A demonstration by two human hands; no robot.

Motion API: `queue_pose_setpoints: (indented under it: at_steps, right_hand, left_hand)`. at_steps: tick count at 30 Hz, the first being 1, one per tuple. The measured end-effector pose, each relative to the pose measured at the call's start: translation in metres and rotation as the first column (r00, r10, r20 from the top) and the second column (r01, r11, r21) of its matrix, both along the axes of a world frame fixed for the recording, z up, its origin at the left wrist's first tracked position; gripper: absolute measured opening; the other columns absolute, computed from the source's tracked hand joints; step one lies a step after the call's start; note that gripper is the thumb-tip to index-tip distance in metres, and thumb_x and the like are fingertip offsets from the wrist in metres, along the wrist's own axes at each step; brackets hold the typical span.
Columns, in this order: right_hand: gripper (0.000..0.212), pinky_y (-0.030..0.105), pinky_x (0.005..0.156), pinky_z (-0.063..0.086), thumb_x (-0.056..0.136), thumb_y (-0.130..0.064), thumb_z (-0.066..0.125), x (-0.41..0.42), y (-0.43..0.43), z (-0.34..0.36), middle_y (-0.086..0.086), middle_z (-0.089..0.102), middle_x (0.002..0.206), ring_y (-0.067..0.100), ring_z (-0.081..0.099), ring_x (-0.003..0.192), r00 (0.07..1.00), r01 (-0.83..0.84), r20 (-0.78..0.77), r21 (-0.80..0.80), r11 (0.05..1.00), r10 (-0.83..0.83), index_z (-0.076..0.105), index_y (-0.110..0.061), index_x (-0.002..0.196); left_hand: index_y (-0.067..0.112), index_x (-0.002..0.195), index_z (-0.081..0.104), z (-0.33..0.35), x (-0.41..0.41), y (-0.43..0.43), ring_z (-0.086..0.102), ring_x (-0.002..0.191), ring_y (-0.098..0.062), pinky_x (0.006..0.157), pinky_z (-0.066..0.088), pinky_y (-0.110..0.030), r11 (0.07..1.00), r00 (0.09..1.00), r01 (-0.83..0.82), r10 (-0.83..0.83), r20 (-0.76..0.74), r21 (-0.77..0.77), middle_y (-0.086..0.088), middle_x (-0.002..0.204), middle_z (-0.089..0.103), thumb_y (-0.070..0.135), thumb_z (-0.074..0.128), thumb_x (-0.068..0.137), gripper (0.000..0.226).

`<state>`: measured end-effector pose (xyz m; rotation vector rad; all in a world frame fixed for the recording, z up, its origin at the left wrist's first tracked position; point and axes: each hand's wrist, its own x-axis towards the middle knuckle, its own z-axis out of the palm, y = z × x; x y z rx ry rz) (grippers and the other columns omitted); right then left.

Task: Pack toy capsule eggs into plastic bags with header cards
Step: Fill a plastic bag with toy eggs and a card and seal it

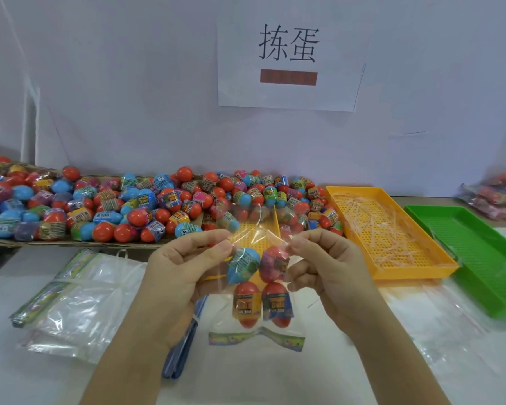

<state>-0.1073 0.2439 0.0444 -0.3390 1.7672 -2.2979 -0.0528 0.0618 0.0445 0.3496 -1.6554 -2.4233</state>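
Egg heap (129, 206) behind, yellow tray (415, 271), green tray (485, 258)

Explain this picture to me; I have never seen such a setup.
There is no machine: one camera worn on a person's head looks down at their two bare hands. The left hand and right hand each pinch the top of a clear plastic bag, with its printed header card at the lower end. Inside are four toy capsule eggs: one blue, one pinkish-red, two red below. Behind lies a pile of colourful loose eggs on brown cardboard. To the right sit an orange mesh tray holding thin strips and a green mesh tray. A stack of empty bags lies to the left.
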Motion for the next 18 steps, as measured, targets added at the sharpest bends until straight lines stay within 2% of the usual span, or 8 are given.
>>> queue_pose_setpoints:
  at_steps: [5,9,13,18]
  right_hand:
    - [0.006,0.020,0.039,0.048,0.058,-0.017,0.074,-0.003,0.005,0.000,0.010,0.068,0.063,0.018,0.061,0.040,0.999,-0.027,0.036,-0.047,0.999,0.029,0.075,-0.014,0.063]
    - [0.021,0.021,0.042,0.051,0.051,-0.021,0.082,-0.004,0.014,0.002,0.013,0.071,0.066,0.018,0.064,0.044,0.998,-0.033,-0.062,-0.097,0.995,0.027,0.077,-0.014,0.070]
    - [0.038,0.022,0.048,0.053,0.049,-0.033,0.092,-0.006,0.022,0.003,0.012,0.073,0.072,0.019,0.068,0.051,0.984,-0.096,-0.156,-0.085,0.992,0.081,0.078,-0.015,0.079]
    - [0.038,0.023,0.055,0.056,0.054,-0.034,0.088,-0.009,0.030,0.006,0.008,0.075,0.078,0.018,0.072,0.063,0.968,-0.161,-0.193,0.003,0.987,0.159,0.079,-0.020,0.088]
  left_hand:
    - [0.018,0.070,0.080,0.002,0.000,0.001,0.072,0.060,-0.012,0.043,0.053,-0.022,0.997,0.998,0.058,-0.059,0.019,0.047,-0.006,0.074,0.076,0.009,0.067,0.062,0.018]
    - [0.014,0.067,0.079,0.004,0.002,-0.001,0.072,0.061,-0.018,0.046,0.056,-0.028,0.989,0.993,0.116,-0.116,-0.011,0.094,-0.009,0.073,0.074,0.004,0.062,0.064,0.020]
    - [0.013,0.066,0.078,0.006,0.004,-0.001,0.071,0.057,-0.015,0.045,0.057,-0.029,0.990,0.990,0.127,-0.124,-0.068,0.053,-0.008,0.068,0.073,0.003,0.061,0.063,0.021]
    - [0.020,0.078,0.081,0.004,0.004,-0.002,0.073,0.066,-0.014,0.046,0.056,-0.025,0.986,0.983,0.163,-0.164,-0.077,-0.023,-0.006,0.074,0.074,0.004,0.060,0.066,0.030]
